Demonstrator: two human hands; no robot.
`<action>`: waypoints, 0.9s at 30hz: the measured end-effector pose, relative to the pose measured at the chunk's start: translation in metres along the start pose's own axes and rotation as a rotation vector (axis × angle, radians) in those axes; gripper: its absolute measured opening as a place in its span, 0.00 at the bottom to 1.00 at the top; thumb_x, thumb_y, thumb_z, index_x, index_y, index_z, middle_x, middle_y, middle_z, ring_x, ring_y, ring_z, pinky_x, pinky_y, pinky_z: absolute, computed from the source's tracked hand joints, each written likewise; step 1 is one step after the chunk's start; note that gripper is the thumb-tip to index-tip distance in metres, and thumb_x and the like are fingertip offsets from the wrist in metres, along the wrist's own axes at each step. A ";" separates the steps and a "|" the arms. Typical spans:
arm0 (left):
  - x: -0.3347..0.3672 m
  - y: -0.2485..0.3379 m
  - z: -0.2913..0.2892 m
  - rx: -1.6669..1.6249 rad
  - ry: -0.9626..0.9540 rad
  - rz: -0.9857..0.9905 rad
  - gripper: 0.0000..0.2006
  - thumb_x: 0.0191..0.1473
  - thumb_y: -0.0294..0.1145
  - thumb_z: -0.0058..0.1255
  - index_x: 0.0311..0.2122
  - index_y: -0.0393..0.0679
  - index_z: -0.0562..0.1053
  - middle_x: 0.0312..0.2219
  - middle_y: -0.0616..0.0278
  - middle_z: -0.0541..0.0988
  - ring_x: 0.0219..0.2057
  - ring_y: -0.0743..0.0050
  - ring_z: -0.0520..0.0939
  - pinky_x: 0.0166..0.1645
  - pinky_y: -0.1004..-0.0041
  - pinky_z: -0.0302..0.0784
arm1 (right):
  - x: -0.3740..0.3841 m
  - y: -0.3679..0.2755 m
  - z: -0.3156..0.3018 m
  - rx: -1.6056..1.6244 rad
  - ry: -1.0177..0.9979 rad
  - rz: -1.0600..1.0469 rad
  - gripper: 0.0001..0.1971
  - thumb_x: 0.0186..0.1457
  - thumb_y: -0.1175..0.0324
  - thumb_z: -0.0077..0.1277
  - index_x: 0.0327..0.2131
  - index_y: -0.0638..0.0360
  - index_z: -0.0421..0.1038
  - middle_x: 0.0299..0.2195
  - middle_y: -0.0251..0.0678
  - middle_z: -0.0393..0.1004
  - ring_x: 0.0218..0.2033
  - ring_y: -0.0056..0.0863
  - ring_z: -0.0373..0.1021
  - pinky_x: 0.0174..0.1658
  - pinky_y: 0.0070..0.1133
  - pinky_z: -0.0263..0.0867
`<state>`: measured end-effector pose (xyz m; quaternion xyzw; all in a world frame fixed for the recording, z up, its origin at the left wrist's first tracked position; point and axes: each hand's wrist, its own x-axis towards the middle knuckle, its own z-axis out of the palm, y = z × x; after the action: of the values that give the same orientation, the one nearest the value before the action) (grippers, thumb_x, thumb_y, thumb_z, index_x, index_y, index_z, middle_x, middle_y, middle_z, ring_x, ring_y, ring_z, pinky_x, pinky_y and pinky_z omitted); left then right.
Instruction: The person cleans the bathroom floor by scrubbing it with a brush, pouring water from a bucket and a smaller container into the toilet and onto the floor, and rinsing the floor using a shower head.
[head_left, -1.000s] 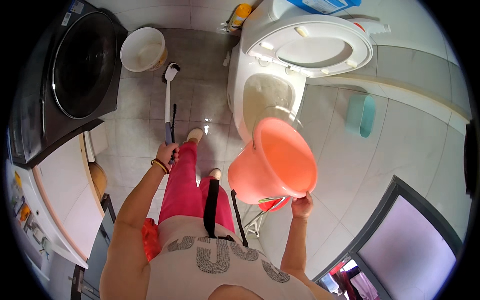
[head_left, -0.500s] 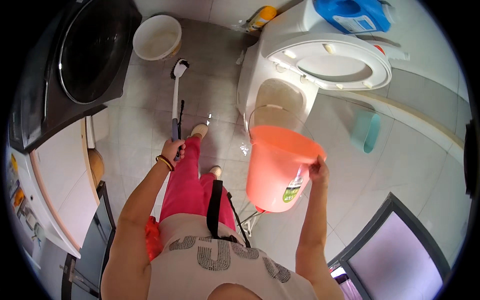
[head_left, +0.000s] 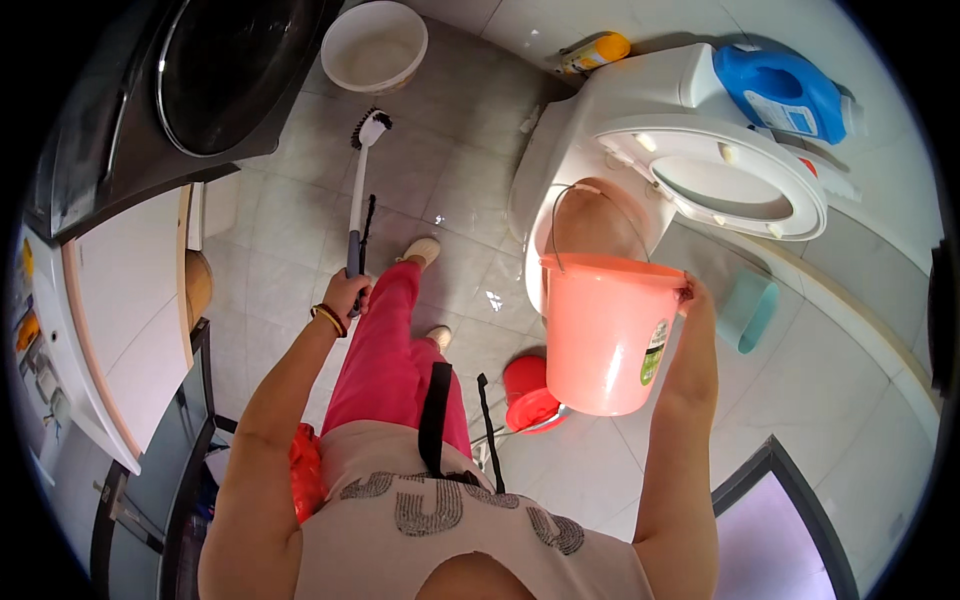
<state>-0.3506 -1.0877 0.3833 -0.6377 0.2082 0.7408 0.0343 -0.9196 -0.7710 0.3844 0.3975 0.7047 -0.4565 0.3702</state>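
My left hand is closed around the grey grip of a long-handled scrub brush, whose white head with dark bristles points away from me above the floor. My right hand grips the right side of a pink bucket at its rim. The bucket tilts forward, mouth toward the toilet bowl, and its wire handle stands up over the opening. Behind it, the toilet has its seat raised. The bowl's inside looks pinkish; whether water is pouring I cannot tell.
A red pail stands on the floor behind the pink bucket. A white tub sits far left by a black washing machine. A blue jug, an orange bottle and a teal bin surround the toilet. A door stands lower right.
My right hand has moved right with the pink bucket, which has turned somewhat. The red pail now shows more fully. The whole view has shifted; my left hand still grips the scrub brush.
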 end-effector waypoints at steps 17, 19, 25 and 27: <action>-0.028 -0.014 -0.068 0.206 0.023 -0.038 0.08 0.41 0.28 0.46 0.25 0.42 0.60 0.14 0.64 0.66 0.11 0.81 0.65 0.12 0.80 0.61 | -0.145 0.127 -0.030 0.272 -0.165 -0.174 0.04 0.44 0.68 0.49 0.23 0.55 0.68 0.19 0.31 0.71 0.20 0.25 0.69 0.25 0.23 0.69; -0.037 -0.024 -0.091 0.257 0.037 -0.022 0.07 0.40 0.27 0.45 0.23 0.42 0.60 0.13 0.64 0.66 0.10 0.79 0.65 0.11 0.78 0.61 | -0.180 0.161 -0.042 0.284 -0.179 -0.159 0.06 0.44 0.66 0.47 0.26 0.57 0.68 0.24 0.33 0.71 0.24 0.28 0.69 0.30 0.27 0.69; -0.076 -0.046 -0.138 0.504 0.063 0.019 0.07 0.38 0.26 0.45 0.23 0.40 0.60 0.12 0.63 0.65 0.09 0.77 0.65 0.11 0.76 0.60 | -0.220 0.312 -0.130 0.106 -0.210 0.064 0.16 0.44 0.55 0.46 0.21 0.61 0.65 0.13 0.38 0.67 0.14 0.30 0.65 0.20 0.23 0.66; -0.091 -0.059 -0.156 0.532 0.100 0.023 0.07 0.37 0.25 0.45 0.23 0.39 0.60 0.12 0.62 0.65 0.09 0.77 0.65 0.10 0.75 0.60 | -0.231 0.360 -0.138 0.081 -0.102 0.178 0.11 0.43 0.63 0.44 0.26 0.62 0.63 0.18 0.42 0.67 0.17 0.35 0.65 0.24 0.27 0.67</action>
<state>-0.1702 -1.0698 0.4392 -0.6398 0.4041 0.6280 0.1819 -0.5238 -0.5969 0.5057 0.4493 0.6278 -0.4698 0.4282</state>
